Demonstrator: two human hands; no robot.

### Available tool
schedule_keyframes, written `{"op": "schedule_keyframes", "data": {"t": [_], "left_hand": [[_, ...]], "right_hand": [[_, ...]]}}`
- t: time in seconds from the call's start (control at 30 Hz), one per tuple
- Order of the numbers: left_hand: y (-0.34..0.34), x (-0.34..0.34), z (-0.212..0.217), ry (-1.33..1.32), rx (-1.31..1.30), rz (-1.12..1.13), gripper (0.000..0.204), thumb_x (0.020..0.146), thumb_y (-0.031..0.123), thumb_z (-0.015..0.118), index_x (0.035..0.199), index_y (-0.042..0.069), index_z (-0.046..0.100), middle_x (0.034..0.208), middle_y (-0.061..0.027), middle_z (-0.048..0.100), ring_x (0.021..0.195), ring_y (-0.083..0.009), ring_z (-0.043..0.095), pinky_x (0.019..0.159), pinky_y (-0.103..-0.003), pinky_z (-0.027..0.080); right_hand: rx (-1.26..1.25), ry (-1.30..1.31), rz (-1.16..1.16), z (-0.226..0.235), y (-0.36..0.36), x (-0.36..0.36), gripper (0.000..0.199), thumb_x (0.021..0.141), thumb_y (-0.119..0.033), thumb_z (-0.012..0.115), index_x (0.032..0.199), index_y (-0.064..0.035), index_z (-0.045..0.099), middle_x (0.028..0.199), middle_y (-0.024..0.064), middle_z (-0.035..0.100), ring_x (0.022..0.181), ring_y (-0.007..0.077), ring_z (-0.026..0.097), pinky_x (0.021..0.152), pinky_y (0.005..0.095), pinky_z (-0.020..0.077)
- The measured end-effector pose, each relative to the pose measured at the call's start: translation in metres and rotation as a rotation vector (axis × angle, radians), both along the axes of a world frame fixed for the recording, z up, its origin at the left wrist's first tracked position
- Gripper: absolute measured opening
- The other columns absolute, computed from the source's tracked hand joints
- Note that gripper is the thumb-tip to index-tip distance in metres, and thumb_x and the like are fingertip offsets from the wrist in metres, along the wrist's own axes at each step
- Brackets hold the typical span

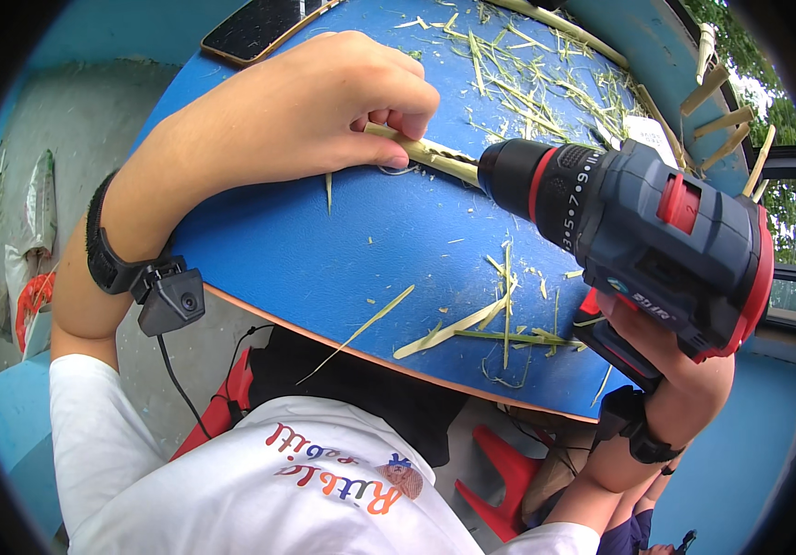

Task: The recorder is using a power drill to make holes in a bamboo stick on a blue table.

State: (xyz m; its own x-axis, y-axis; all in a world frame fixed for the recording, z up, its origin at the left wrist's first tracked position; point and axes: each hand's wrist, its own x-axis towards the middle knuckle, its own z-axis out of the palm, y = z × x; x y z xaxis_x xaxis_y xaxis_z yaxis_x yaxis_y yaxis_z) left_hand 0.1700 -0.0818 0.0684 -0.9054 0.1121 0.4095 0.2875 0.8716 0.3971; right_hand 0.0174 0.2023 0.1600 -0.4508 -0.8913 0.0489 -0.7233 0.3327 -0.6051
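Observation:
My left hand (352, 102) is closed, fingers and thumb pinching a pale green stalk (442, 165) low over the blue tabletop (310, 236). My right hand (646, 333) wraps around the handle of a dark grey and red cordless drill (671, 217). The drill lies nearly level, its black chuck (514, 168) pointing left toward my left hand. A thin drill bit (458, 154) runs along the stalk's upper side near its right end; whether its tip is inside the stalk, I cannot tell. My left fingers hide the stalk's other end.
Green and straw-coloured shavings (537, 88) litter the far right of the table, and longer peeled strips (458, 330) lie near its front edge. A smartphone (254, 28) rests at the far left. Cut stalks (722, 120) stand by the window. Red stools (495, 481) are below.

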Motion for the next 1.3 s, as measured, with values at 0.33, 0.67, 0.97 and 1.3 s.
{"op": "schedule_keyframes", "data": {"t": [0.33,0.67,0.97,1.3], "left_hand": [[0.000,-0.001,0.001,0.002,-0.010,0.000,0.017,0.077,0.008,0.076,0.080,0.002,0.060,0.080,-0.0073,0.059,0.072,-0.0207,0.060,0.062,-0.032,0.048],[0.000,-0.002,-0.001,0.001,-0.007,0.004,0.016,0.078,0.007,0.075,0.080,0.002,0.060,0.079,-0.0072,0.058,0.071,-0.0208,0.060,0.061,-0.032,0.047],[0.002,-0.005,0.001,-0.001,-0.008,0.007,0.016,0.078,0.008,0.075,0.080,0.002,0.060,0.079,-0.0069,0.059,0.072,-0.0204,0.060,0.061,-0.032,0.047],[0.000,-0.004,0.001,-0.021,-0.017,0.026,0.017,0.078,0.008,0.076,0.080,0.003,0.060,0.080,-0.0059,0.059,0.072,-0.0192,0.060,0.061,-0.031,0.047]], "right_hand": [[-0.154,0.072,0.054,-0.021,0.013,-0.007,0.036,0.075,-0.002,0.081,0.108,0.0016,0.068,0.100,0.0073,0.072,0.088,0.0145,0.067,0.080,0.0290,0.0528],[-0.007,0.335,0.302,-0.007,-0.002,-0.012,0.037,0.074,-0.002,0.081,0.108,0.0013,0.067,0.098,0.0069,0.072,0.087,0.0143,0.067,0.078,0.0295,0.0533],[0.027,0.380,0.319,-0.004,0.001,-0.016,0.037,0.075,0.000,0.080,0.109,0.0025,0.066,0.099,0.0077,0.072,0.088,0.0153,0.067,0.079,0.0301,0.0534],[0.061,0.433,0.338,-0.005,0.001,-0.017,0.039,0.075,0.000,0.080,0.111,0.0023,0.065,0.101,0.0078,0.071,0.089,0.0152,0.067,0.080,0.0304,0.0532]]}}
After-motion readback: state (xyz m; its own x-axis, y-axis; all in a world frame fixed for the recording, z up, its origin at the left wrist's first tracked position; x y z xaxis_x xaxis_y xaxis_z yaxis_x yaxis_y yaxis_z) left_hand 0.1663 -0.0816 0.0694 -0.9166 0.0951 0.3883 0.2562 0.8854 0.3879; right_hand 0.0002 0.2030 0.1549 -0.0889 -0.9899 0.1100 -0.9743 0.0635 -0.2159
